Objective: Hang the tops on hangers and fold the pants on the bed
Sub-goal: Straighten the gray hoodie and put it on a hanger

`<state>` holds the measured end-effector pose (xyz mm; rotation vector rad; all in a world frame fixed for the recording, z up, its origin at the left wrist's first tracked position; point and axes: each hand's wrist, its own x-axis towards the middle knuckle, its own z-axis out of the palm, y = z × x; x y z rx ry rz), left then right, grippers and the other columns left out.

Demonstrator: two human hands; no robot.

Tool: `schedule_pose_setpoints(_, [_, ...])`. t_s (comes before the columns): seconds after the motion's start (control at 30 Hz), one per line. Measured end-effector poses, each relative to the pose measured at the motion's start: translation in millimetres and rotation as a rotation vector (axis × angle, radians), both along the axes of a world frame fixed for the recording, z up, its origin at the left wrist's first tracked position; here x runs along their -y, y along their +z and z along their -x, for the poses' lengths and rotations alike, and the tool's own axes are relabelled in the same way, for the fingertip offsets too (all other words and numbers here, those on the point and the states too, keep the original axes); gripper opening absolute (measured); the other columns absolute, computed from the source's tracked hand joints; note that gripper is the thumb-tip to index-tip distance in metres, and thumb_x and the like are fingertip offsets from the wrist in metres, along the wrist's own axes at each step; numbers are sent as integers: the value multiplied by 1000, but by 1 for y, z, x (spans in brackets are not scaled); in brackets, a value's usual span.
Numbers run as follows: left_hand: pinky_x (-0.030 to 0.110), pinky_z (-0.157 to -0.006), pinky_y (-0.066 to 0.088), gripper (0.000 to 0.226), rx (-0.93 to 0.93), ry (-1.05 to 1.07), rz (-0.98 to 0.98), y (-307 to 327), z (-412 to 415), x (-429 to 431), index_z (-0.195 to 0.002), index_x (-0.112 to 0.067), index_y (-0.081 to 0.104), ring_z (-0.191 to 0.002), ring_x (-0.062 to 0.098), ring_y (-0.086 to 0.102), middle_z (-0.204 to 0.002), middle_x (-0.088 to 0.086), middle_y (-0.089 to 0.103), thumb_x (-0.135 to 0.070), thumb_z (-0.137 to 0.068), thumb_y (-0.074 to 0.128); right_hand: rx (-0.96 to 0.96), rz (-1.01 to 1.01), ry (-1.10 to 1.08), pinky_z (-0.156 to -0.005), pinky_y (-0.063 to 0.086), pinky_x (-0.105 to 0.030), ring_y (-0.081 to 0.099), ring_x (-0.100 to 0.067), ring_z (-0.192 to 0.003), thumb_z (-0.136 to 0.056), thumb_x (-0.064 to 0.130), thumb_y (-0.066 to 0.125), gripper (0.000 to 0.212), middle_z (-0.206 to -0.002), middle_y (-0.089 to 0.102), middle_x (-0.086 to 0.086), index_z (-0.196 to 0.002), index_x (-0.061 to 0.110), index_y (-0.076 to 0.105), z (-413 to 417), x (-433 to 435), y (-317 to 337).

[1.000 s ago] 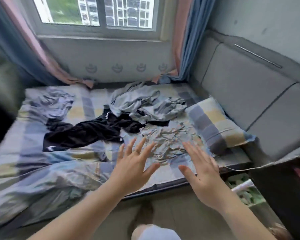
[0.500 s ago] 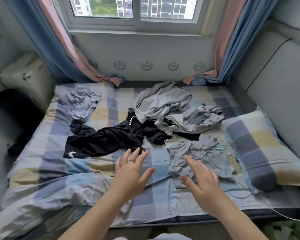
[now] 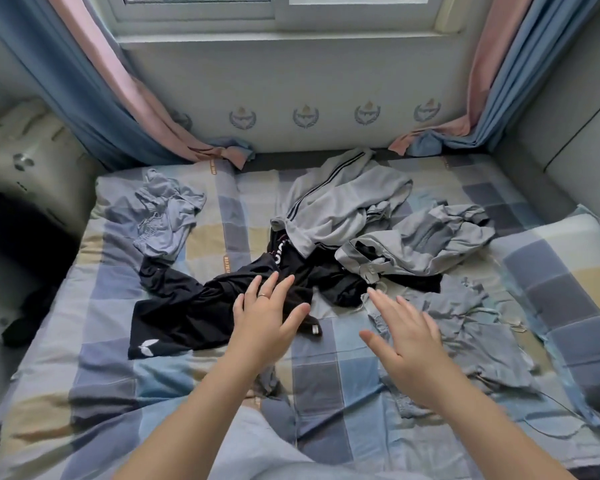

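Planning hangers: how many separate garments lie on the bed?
5: blue-grey garment far left; black garment by the left hand; striped grey garment at centre; plain grey garment right of it; pale blue garment by the right hand. More may be hidden underneath.

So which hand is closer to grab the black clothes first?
The left hand, probably. Its spread fingers are right over the black garment, while the right hand is over the crumpled blue-grey garment beside it. Neither hand holds anything yet.
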<state>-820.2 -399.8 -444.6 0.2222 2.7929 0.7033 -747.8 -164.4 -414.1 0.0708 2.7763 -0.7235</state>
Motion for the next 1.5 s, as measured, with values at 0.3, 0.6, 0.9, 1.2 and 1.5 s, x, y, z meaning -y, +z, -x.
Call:
schedule_pose_setpoints(0.3, [48, -122, 3, 66, 93, -182, 124, -56, 148, 132, -157, -38, 19, -154, 20, -3, -167, -6, 12, -67, -98, 30, 44, -241, -144, -120, -7, -53, -10, -18, -153, -93, 72, 14, 74, -167, -8, 12, -157, 39, -3, 148, 141, -65])
schedule_pose_setpoints(0.6, [50, -123, 0, 68, 96, -205, 74, -64, 187, 156, -157, -37, 16, -154, 21, -7, -168, -5, 9, -68, -98, 28, 69, -323, -100, -120, -5, -53, -9, -19, -153, -101, 61, 28, 68, -167, -7, 12, -158, 38, 0, 194, 169, -53])
schedule_pose_setpoints(0.9, [50, -123, 1, 68, 54, -195, 78, -69, 228, 97, -157, -38, 15, -154, 21, -7, -167, -7, 9, -68, -97, 27, 65, -319, -93, -121, -5, -55, -9, -19, -153, -101, 61, 28, 67, -167, -5, 13, -158, 39, 1, 243, 102, -67])
schedule_pose_setpoints(1.2, [50, -122, 6, 68, 109, -25, 110, -108, 306, -59, -157, -36, 18, -154, 21, -2, -167, -6, 12, -68, -98, 27, 151, -313, 21, -122, -2, -55, -6, -20, -154, -101, 61, 24, 65, -167, -3, 13, -158, 39, -1, 340, -76, -103])
schedule_pose_setpoints(1.5, [47, -123, 9, 70, 133, -139, 247, -183, 425, -203, -157, -37, 18, -154, 20, -2, -167, -6, 9, -69, -96, 31, 197, -278, -47, -122, 0, -53, -5, -20, -154, -102, 59, 22, 66, -167, -7, 12, -158, 36, -2, 456, -236, -203])
